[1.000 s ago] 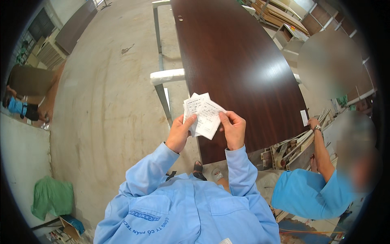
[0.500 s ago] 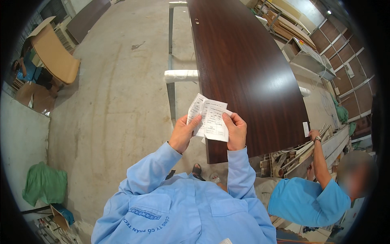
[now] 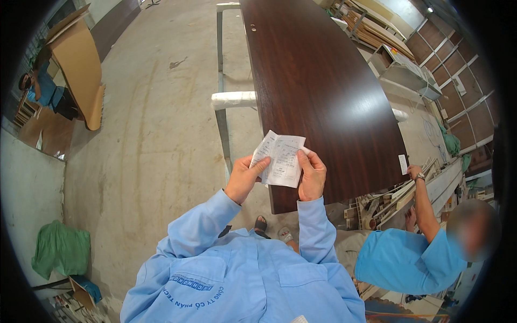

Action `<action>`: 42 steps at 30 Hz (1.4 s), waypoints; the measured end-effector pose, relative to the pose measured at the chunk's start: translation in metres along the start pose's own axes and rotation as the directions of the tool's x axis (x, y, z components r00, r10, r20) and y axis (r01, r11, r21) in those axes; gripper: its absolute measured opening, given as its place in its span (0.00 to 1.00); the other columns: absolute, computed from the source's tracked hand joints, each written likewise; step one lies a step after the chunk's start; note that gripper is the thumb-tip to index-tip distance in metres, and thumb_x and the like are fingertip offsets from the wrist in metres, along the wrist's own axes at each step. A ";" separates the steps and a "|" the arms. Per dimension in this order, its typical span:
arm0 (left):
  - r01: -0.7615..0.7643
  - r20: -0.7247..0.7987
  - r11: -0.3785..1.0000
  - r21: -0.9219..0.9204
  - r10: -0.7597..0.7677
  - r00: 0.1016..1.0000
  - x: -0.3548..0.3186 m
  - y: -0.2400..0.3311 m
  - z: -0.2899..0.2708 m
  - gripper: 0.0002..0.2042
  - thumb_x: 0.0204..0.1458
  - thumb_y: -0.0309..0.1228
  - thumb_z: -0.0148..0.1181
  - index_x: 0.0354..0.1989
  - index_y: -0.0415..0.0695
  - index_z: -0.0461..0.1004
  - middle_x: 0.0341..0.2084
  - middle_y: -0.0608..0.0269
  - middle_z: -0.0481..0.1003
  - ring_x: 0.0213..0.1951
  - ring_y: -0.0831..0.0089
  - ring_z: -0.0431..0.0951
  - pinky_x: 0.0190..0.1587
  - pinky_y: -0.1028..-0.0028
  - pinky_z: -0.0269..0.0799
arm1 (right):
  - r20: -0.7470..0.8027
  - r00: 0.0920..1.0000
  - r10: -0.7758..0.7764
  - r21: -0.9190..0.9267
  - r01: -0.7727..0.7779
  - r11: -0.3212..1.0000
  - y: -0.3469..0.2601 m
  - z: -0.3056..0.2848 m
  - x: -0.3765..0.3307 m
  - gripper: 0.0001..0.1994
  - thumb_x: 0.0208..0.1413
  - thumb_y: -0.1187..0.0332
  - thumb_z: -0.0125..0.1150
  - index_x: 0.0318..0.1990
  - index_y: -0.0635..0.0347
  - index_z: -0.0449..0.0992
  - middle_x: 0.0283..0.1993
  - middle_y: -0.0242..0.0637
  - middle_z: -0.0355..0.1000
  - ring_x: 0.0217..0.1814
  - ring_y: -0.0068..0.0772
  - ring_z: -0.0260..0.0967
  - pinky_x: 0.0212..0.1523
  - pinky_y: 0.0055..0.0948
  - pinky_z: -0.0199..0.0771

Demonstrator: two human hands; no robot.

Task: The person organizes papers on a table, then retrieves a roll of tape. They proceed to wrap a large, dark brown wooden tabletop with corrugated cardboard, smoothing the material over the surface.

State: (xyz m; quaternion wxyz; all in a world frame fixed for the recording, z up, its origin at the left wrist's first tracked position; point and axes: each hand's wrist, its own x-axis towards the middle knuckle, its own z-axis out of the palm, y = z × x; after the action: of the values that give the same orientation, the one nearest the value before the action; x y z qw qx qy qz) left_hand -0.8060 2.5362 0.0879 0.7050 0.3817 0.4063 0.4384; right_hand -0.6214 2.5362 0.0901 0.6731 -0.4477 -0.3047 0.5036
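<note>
Left hand [image 3: 245, 178] pinches the lower left edge of a creased white paper slip [image 3: 281, 159], thumb on its face. Slip held at chest height, just short of the near end of the dark brown door panel [image 3: 323, 91]; long axis runs up, away from the body. Right hand [image 3: 311, 176] grips its right edge, equally close.

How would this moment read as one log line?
left hand: grips paper slip | right hand: grips slip | behind: dark wood panel
</note>
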 end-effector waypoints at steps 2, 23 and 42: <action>0.029 -0.003 0.988 -0.154 -0.029 1.000 0.001 -0.002 0.003 0.15 0.61 0.37 0.59 0.50 0.39 0.76 0.41 0.62 0.80 0.40 0.74 0.81 0.43 0.71 0.79 | -0.025 1.000 0.004 0.010 -0.004 1.000 -0.001 -0.002 -0.001 0.07 0.61 0.73 0.62 0.43 0.68 0.78 0.40 0.34 0.78 0.39 0.19 0.73 0.42 0.21 0.73; -0.209 -0.115 0.973 -0.096 0.198 0.973 0.000 -0.001 0.014 0.14 0.59 0.23 0.57 0.53 0.36 0.71 0.44 0.59 0.79 0.45 0.75 0.79 0.49 0.73 0.75 | 0.053 0.998 0.035 0.217 -0.046 0.975 -0.043 -0.029 -0.016 0.09 0.61 0.69 0.63 0.43 0.64 0.75 0.42 0.35 0.77 0.41 0.22 0.73 0.47 0.24 0.73; -0.188 0.235 0.982 -0.014 0.186 0.954 -0.009 0.013 -0.020 0.04 0.59 0.27 0.59 0.40 0.43 0.78 0.42 0.69 0.79 0.46 0.80 0.75 0.55 0.74 0.68 | -0.019 0.953 -0.301 -0.193 0.292 0.937 -0.046 -0.018 -0.004 0.07 0.58 0.75 0.64 0.42 0.66 0.76 0.38 0.37 0.78 0.38 0.21 0.74 0.42 0.21 0.75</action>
State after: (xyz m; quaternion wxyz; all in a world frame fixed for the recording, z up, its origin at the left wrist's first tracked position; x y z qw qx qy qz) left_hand -0.8307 2.5356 0.0942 0.7019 0.4708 0.2837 0.4529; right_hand -0.5884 2.5228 0.1251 0.7031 -0.4702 -0.3986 0.3544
